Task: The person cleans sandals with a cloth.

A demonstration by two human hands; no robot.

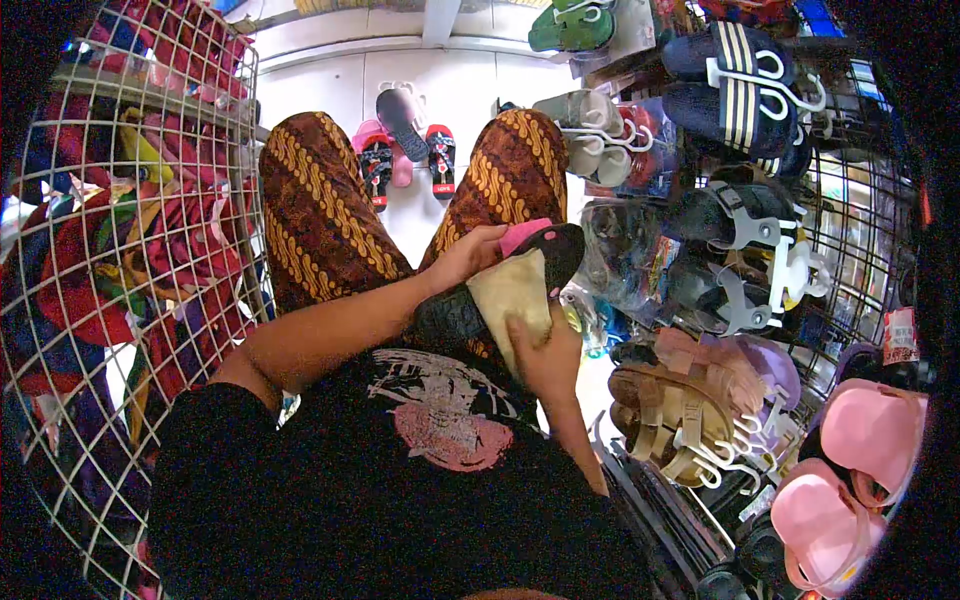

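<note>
A black sandal (562, 252) with a pink part (524, 236) is held above my lap, its sole lying slantwise. My left hand (466, 258) grips it from the far side, fingers at the pink part. A cream cloth (508, 293) covers the sandal's middle. My right hand (548, 345) is closed on this cloth and presses it against the sandal. The cloth hides part of the sandal, and the right fingertips are partly hidden.
Between my knees, a pair of black-and-red sandals (441, 160) and a dark-soled sandal (402, 125) with pink lie on the white tiled floor (330, 85). A wire rack (130, 290) with colourful goods stands left. Hanging sandals (735, 90) crowd the right, with pink clogs (820, 525) lower down.
</note>
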